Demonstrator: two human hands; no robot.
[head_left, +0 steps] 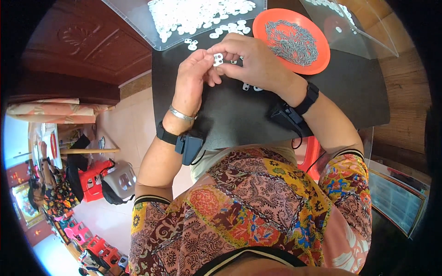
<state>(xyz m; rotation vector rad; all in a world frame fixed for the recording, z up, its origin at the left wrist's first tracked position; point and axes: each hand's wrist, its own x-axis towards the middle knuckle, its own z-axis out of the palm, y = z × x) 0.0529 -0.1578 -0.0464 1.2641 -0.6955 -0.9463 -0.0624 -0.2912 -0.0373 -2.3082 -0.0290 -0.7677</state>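
left hand (pixel 191 76) pinching white piece (pixel 218 60) | right hand (pixel 255 57) gripping it too | over bench (pixel 230 115), toward far-left corner | best: light pinch, holes uncovered

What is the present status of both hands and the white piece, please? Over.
Left hand and right hand: both pinching white piece. Piece held over black table. Loose white pieces near right hand, nothing visibly blocking.
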